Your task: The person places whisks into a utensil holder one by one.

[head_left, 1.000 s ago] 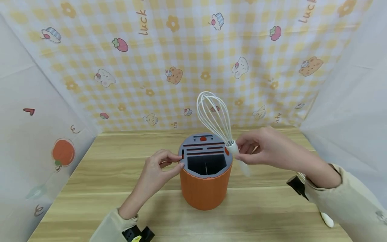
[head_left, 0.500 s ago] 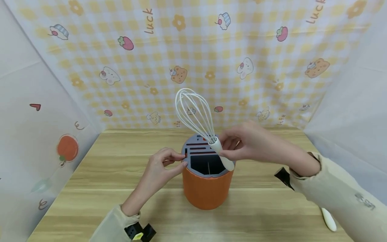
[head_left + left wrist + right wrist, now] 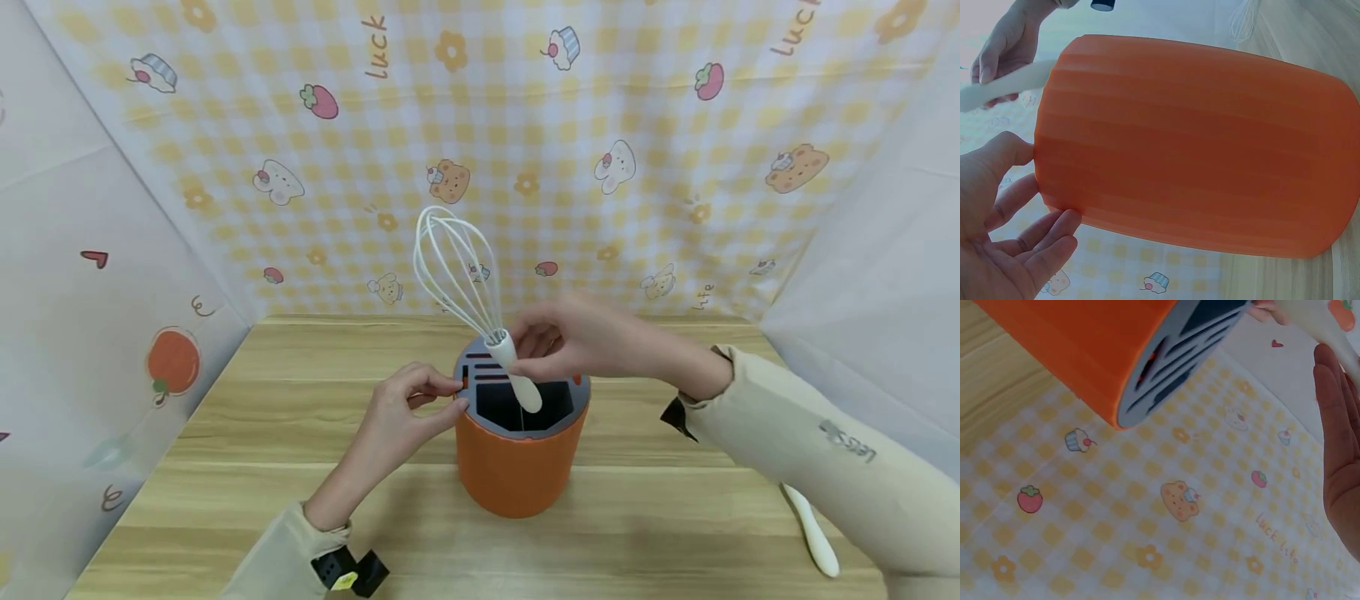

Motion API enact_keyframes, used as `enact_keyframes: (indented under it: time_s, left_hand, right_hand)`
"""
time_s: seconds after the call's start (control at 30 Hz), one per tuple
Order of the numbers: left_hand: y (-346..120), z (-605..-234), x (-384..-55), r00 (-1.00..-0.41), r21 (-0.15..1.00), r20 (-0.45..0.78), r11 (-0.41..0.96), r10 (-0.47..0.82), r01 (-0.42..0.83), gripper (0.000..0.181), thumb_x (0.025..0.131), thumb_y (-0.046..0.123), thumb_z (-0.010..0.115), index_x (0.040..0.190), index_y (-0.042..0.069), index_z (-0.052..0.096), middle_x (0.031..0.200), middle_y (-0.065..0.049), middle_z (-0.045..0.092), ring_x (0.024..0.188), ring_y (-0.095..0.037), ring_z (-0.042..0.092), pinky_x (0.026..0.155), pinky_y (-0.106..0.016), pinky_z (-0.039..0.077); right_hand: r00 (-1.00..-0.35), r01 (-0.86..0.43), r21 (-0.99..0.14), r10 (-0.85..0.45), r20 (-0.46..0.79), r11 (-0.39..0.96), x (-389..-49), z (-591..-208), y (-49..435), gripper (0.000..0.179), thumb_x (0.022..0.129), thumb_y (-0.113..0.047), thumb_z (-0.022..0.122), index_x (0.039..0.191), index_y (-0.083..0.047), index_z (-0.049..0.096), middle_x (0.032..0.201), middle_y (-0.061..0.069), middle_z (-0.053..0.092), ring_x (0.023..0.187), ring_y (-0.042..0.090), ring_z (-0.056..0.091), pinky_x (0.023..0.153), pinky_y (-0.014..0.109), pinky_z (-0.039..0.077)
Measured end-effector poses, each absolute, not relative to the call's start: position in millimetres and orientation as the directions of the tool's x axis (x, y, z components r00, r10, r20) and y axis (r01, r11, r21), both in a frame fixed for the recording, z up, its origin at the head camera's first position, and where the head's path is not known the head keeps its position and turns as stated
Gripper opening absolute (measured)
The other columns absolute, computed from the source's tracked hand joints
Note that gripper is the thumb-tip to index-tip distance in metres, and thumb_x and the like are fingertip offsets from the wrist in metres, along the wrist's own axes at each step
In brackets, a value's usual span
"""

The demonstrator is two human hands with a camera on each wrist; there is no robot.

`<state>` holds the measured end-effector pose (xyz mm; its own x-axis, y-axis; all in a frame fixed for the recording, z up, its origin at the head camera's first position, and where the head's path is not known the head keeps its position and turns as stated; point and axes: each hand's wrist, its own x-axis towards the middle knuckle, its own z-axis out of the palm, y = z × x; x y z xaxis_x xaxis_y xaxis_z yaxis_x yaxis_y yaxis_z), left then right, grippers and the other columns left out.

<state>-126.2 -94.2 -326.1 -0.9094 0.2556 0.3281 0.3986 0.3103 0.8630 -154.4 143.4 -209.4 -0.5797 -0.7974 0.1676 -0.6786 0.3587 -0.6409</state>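
Observation:
An orange utensil holder with a grey slotted lid stands upright on the table; its large front opening shows a divider. My left hand holds the lid's left rim between thumb and fingers. In the left wrist view, several of its fingertips touch the orange wall. My right hand pinches a white whisk near the top of its handle. The whisk tilts, wire loops up and to the left, and the handle's end overlaps the opening in the head view. The right wrist view shows the pale handle beside the fingers.
Another white handle lies on the wooden table at the right, partly hidden by my right sleeve. Thin white wire loops show there in the left wrist view. A yellow checked cloth hangs behind the table.
My right hand has carried the whisk leftward from the holder's right side to over its front opening. My left hand has stayed at the rim, and the holder stands in place.

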Motion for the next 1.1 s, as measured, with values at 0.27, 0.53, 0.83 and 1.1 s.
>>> enact_keyframes:
  time_s: [0.27,0.53,0.83,1.1]
  left_hand:
    - [-94.2,-326.7,-125.6,-0.908,0.864,0.337,0.302,0.25,0.403,0.01,0.077,0.013,0.075,0.084,0.012,0.067,0.092,0.001,0.062,0.084,-0.014,0.059,0.082,-0.027,0.051]
    - [-93.8,-327.4,-126.8,-0.903,0.861,0.346,0.295,0.255,0.414,0.01,0.077,0.012,0.075,0.082,0.012,0.066,0.091,0.001,0.062,0.084,-0.014,0.059,0.081,-0.027,0.051]
    - [-93.2,-326.3,-129.1,-0.901,0.865,0.352,0.279,0.254,0.417,0.011,0.076,0.009,0.074,0.084,0.01,0.067,0.092,0.0,0.061,0.086,-0.014,0.058,0.08,-0.026,0.051]
    - [-93.5,-326.9,-128.2,-0.89,0.841,0.381,0.307,0.249,0.446,0.02,0.075,0.004,0.074,0.094,0.007,0.067,0.094,-0.001,0.063,0.085,-0.014,0.061,0.077,-0.026,0.053]
  right_hand:
    - [-0.483,-0.719,-0.634,-0.86,0.162,0.284,-174.8,-217.2,133.9,0.007,0.083,-0.009,0.066,0.086,-0.004,0.063,0.076,-0.002,0.067,0.071,0.005,0.064,0.066,0.024,0.054]
    - [-0.458,-0.686,-0.658,-0.887,0.058,0.311,-184.9,-221.5,126.5,0.005,0.083,-0.008,0.064,0.082,-0.006,0.059,0.076,-0.002,0.066,0.071,0.007,0.064,0.064,0.025,0.053]
    - [-0.395,-0.721,-0.6,-0.917,-0.057,0.348,-189.9,-226.1,112.2,0.005,0.081,-0.007,0.063,0.085,-0.006,0.059,0.078,-0.003,0.065,0.072,0.003,0.062,0.067,0.022,0.053]
    - [-0.355,-0.668,-0.637,-0.917,-0.182,0.385,-189.2,-230.7,104.1,0.006,0.083,-0.007,0.066,0.088,-0.007,0.062,0.082,-0.004,0.063,0.074,0.004,0.062,0.068,0.02,0.053]
